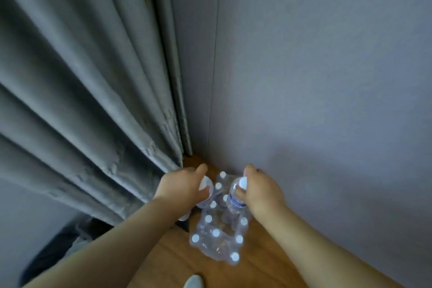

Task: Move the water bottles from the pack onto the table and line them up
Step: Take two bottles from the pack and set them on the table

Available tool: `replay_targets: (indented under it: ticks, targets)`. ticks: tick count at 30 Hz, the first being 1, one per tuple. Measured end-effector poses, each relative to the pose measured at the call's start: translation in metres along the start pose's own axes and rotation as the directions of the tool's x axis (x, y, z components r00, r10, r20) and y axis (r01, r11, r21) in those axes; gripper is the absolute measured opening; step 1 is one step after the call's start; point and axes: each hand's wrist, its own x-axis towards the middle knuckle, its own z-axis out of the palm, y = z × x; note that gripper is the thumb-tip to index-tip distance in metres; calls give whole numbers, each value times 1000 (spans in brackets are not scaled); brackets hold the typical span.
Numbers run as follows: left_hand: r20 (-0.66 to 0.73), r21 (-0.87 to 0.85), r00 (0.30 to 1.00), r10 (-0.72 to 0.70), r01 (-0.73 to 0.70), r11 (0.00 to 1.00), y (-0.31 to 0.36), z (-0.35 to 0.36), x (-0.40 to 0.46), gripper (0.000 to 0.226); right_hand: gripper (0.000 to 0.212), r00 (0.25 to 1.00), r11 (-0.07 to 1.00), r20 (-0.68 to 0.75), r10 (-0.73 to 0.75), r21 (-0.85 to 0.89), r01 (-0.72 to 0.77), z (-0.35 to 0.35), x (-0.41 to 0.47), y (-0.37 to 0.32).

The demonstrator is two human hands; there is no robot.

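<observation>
Both forearms reach to twelve o'clock: left hand (184, 184) and right hand (259, 190) each grip a clear white-capped water bottle (236, 194) above the shrink-wrapped pack (219, 236) on wooden floor (163, 259). Extraction underway; next, carry both to the table, unseen.

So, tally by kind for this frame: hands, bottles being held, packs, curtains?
Hands: 2, left hand and right hand
Bottles held: 2, left bottle and right bottle
Pack: 1
Curtain: 1
Total: 6
</observation>
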Motion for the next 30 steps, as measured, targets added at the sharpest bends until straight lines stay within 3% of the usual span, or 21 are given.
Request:
replay_targets:
  ticks: [6,11,20,25,30]
  targets:
    - [-172,-7,976,-135,135,991,-14,-100,-97,39,28,978,978,-34,-205,-41,204,-96,-51,-57]
    - [-275,-124,876,-397,377,918,-30,-146,-203,30,23,918,918,-26,-396,17,396,-132,-109,-110]
    - [-378,-237,573,-728,700,674,-55,-174,-434,20,21,693,700,119,-711,35,713,-115,-236,-241]
    - [-392,-295,324,-861,842,451,-60,-170,-577,22,24,463,483,179,-868,89,871,-85,-342,-325]
    - [-405,-342,101,-909,905,253,-50,-158,-725,23,25,249,278,188,-950,147,949,-49,-475,-399]
